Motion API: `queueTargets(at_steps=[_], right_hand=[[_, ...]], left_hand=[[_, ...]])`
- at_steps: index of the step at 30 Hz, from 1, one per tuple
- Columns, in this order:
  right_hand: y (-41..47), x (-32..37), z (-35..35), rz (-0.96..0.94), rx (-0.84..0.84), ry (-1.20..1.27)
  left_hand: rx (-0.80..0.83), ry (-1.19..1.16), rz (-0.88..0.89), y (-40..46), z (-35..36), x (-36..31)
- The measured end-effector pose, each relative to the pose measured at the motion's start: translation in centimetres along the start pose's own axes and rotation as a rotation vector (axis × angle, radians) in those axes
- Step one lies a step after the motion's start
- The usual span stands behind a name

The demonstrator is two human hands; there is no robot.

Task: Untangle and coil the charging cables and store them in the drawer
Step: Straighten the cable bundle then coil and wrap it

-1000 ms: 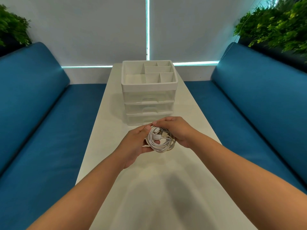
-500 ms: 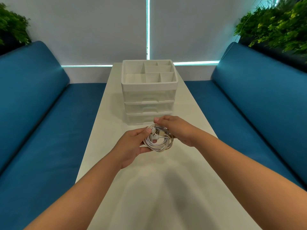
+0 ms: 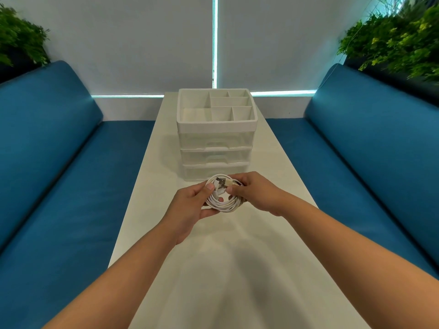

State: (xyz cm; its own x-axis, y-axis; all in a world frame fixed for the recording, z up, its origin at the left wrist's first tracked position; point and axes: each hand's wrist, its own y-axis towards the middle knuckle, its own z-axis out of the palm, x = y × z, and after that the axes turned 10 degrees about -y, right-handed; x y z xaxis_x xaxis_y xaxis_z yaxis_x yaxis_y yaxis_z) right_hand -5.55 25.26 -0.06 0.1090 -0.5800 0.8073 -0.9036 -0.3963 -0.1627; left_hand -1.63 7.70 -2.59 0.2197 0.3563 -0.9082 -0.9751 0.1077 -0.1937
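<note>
A coil of white charging cables (image 3: 223, 204) with USB plugs on top is held above the white table (image 3: 237, 269), just in front of the drawer unit. My left hand (image 3: 192, 205) grips the coil's left side, thumb on top. My right hand (image 3: 255, 192) grips its right side, fingers over the plugs. The white plastic drawer unit (image 3: 216, 138) stands behind, with three clear drawers, all shut, and an open divided tray on top.
Blue benches run along both sides of the narrow table, the left bench (image 3: 59, 186) and the right bench (image 3: 368, 174). Green plants (image 3: 399, 43) stand behind the right backrest, and more at the far left. A wall with blinds is behind the drawers.
Both hands have moved the coil a little forward, closer to the bottom drawer, and the plugs now show on top of the coil.
</note>
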Motion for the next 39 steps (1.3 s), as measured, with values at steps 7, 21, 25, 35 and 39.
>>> queueTargets(at_steps=[7,21,25,35,39], right_hand=[[0.1,0.2,0.2,0.065,0.059,0.274],[0.1,0.2,-0.2,0.171,0.048,0.444],[0.4,0.0,0.6,0.096,-0.122,0.260],[0.1,0.0,0.4,0.121,-0.067,0.490],[-0.5,-0.3,-0.3,0.083,0.033,0.511]], left_hand=[[-0.025,0.003,0.027,0.1,0.0,-0.2],[0.045,0.089,-0.008,-0.7,-0.1,-0.5],[0.042,0.132,0.005,-0.8,0.3,-0.6],[-0.064,0.015,0.073,-0.5,0.5,-0.8],[-0.078,0.002,0.095,-0.6,0.5,-0.7]])
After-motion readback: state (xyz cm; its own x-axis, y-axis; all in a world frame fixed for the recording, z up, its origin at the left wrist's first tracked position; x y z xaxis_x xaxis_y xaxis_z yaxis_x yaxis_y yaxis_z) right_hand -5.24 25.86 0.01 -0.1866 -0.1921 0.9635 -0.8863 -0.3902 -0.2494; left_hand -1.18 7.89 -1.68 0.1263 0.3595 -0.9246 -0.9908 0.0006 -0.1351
